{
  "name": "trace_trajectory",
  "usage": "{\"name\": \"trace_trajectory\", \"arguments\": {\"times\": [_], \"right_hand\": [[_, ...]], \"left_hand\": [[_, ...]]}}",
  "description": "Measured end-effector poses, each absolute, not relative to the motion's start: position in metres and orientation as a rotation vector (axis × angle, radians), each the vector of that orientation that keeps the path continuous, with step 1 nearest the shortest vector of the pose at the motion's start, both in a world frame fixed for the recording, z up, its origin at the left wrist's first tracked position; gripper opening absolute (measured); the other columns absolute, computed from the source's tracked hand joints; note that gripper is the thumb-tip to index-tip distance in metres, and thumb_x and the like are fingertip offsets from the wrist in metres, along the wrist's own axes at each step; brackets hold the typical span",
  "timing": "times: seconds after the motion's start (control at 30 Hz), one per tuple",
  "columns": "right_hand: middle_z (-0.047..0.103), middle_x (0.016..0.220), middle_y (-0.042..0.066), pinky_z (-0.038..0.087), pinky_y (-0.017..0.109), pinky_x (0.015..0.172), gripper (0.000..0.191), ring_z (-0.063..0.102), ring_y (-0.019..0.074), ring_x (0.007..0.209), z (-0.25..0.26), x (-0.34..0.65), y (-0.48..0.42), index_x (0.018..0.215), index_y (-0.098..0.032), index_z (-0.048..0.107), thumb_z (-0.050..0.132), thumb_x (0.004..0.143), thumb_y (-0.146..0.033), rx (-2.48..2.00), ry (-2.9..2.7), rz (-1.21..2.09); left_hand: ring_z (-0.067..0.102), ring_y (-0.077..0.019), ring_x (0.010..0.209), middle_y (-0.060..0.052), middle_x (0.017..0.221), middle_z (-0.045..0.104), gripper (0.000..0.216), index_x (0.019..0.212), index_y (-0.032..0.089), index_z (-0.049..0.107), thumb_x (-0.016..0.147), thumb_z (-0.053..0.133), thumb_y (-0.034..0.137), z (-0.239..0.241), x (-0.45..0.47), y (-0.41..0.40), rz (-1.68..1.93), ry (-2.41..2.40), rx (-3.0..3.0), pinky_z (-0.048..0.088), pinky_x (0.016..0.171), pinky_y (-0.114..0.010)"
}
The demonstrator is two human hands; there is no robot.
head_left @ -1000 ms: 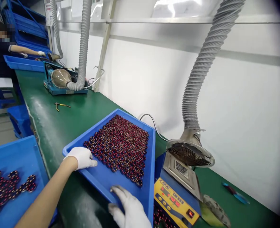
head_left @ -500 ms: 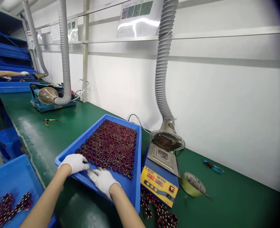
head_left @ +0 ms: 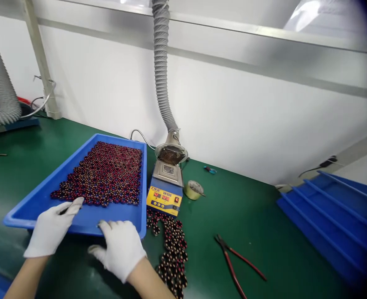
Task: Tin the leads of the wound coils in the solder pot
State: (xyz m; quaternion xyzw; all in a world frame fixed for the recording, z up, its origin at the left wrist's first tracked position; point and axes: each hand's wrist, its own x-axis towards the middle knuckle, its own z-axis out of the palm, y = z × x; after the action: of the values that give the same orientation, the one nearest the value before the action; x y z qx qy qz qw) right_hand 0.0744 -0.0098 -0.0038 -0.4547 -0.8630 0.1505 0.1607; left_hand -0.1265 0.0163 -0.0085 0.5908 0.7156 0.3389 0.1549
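Small round black-and-red pieces [head_left: 107,174] lay packed toward the far edge of a blue plastic tray [head_left: 90,216], liable to scatter if the white-gloved right hand [head_left: 121,247], fingers parted, or white-gloved left hand [head_left: 51,228], grip unclear to me, jolted its near edge.

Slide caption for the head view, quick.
Gloved left hand and right hand at the near side of a blue tray of round parts, beside a yellow-fronted machine.
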Motion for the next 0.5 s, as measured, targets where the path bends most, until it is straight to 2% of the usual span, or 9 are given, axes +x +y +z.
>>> {"name": "trace_trajectory", "arguments": {"times": [0.07,0.1,0.17,0.27,0.33,0.37,0.43,0.5], "right_hand": [[0.055,0.124,0.013,0.038,0.05,0.096,0.056,0.051,0.0315,0.112,-0.014,0.101,-0.033,0.126,-0.018,0.045,0.053,0.079,-0.047,-1.288,-2.359,0.336],[0.054,0.127,0.009,0.033,0.048,0.101,0.051,0.047,0.0294,0.117,-0.019,0.117,-0.043,0.123,-0.022,0.048,0.058,0.077,-0.041,-1.259,-2.303,0.345],[0.06,0.12,0.004,0.035,0.04,0.102,0.026,0.049,0.0217,0.116,-0.027,0.151,-0.054,0.107,-0.025,0.058,0.054,0.081,-0.026,-1.303,-2.105,0.398],[0.063,0.113,0.01,0.043,0.037,0.095,0.023,0.056,0.0198,0.108,-0.033,0.192,-0.045,0.102,-0.019,0.06,0.044,0.087,-0.023,-1.523,-1.788,0.358],[0.063,0.111,0.011,0.042,0.036,0.095,0.025,0.056,0.02,0.107,-0.035,0.205,-0.027,0.101,-0.016,0.062,0.041,0.087,-0.021,-1.535,-1.866,0.348],[0.064,0.109,0.01,0.042,0.034,0.095,0.025,0.057,0.019,0.105,-0.036,0.206,-0.016,0.099,-0.016,0.063,0.041,0.087,-0.02,-1.518,-1.915,0.362],[0.066,0.106,0.007,0.043,0.03,0.093,0.024,0.059,0.0173,0.102,-0.04,0.2,0.006,0.098,-0.018,0.064,0.044,0.085,-0.02,-1.467,-2.041,0.407],[0.065,0.109,0.007,0.043,0.03,0.092,0.025,0.059,0.0187,0.1,-0.045,0.188,0.022,0.101,-0.018,0.064,0.051,0.081,-0.02,-1.433,-2.162,0.434]], "left_hand": [[0.064,-0.0256,0.092,-0.01,0.095,0.072,0.061,0.093,0.01,0.065,0.077,0.034,0.06,-0.013,-0.112,0.001,1.061,1.935,1.648,0.051,0.081,-0.032],[0.066,-0.0248,0.087,-0.009,0.09,0.073,0.061,0.089,0.011,0.065,0.076,0.035,0.062,-0.016,-0.102,-0.009,1.073,1.871,1.643,0.053,0.076,-0.03],[0.068,-0.0227,0.072,-0.007,0.076,0.073,0.055,0.071,0.015,0.066,0.078,0.037,0.062,-0.025,-0.077,-0.033,1.037,1.726,1.691,0.055,0.064,-0.026],[0.066,-0.018,0.056,-0.002,0.059,0.07,0.048,0.058,0.02,0.064,0.083,0.039,0.052,-0.046,-0.031,-0.069,0.924,1.502,1.843,0.054,0.051,-0.021],[0.064,-0.0181,0.051,0.0,0.058,0.069,0.028,0.07,0.024,0.068,0.077,0.052,0.046,-0.062,-0.005,-0.088,0.843,1.383,2.014,0.054,0.048,-0.023],[0.064,-0.0214,0.052,0.0,0.056,0.067,0.023,0.073,0.027,0.069,0.066,0.064,0.048,-0.07,0.006,-0.094,0.81,1.312,2.137,0.055,0.049,-0.029],[0.067,-0.0253,0.062,-0.001,0.069,0.072,0.035,0.085,0.032,0.069,0.054,0.074,0.047,-0.085,0.019,-0.101,0.797,1.255,2.243,0.057,0.057,-0.034],[0.066,-0.0327,0.084,-0.01,0.094,0.071,0.059,0.107,0.028,0.063,0.051,0.077,0.043,-0.098,0.026,-0.103,0.823,1.32,2.272,0.056,0.07,-0.042]]}}
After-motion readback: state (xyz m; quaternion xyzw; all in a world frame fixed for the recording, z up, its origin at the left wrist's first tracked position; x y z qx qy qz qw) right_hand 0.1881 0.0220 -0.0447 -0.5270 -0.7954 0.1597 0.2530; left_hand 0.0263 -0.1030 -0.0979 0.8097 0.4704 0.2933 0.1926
